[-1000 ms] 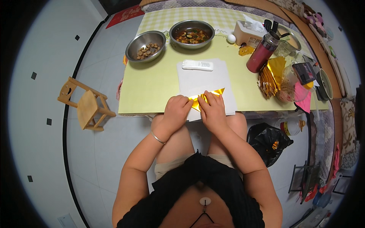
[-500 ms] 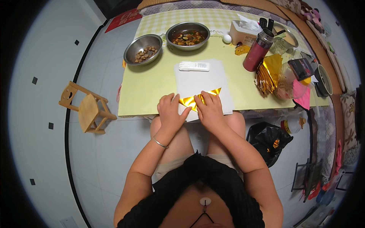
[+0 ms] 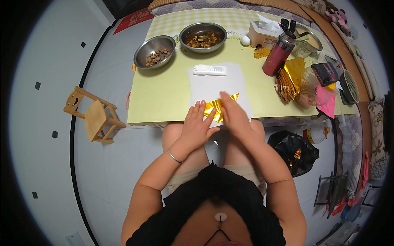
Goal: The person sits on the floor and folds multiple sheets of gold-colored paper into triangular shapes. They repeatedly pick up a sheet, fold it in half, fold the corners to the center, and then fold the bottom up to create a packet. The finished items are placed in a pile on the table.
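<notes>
"Gold foil (image 3: pixel 214 108), centre of frame: smoothing, I judge. Best way?"
"I'd steady it with the left hand (image 3: pixel 198 124), fingers spread, and press evenly with the right hand (image 3: pixel 234 113); blur hides whether that one pinches."
"Lying where?"
"Between both, over white paper (image 3: pixel 217 88), one tip showing past the right."

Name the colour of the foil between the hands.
Shiny gold; the foil shows best in the head view.

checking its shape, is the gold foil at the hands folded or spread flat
Apparently folded: the gold foil tapers to a point, though the left hand and right hand partly cover it.
</notes>
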`<action>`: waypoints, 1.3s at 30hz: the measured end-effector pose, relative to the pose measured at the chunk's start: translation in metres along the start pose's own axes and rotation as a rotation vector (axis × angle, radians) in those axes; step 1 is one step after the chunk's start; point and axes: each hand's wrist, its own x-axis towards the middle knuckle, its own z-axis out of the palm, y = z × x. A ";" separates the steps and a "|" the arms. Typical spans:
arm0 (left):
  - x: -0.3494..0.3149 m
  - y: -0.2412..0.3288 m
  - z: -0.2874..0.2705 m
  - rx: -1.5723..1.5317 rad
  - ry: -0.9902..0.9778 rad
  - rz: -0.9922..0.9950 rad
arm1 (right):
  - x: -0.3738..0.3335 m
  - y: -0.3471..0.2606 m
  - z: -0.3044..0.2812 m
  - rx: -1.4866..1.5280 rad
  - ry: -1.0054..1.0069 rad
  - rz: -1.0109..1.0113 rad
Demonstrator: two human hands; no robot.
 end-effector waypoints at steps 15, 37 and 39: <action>0.078 -0.033 -0.016 0.038 -0.172 -0.307 | 0.078 0.026 -0.035 -0.225 -0.457 -0.252; 0.013 0.002 0.018 0.015 -0.089 -0.035 | 0.019 0.041 -0.032 -0.132 -0.373 -0.224; 0.010 0.003 0.014 -0.006 -0.111 -0.019 | 0.018 0.041 -0.031 -0.206 -0.396 -0.237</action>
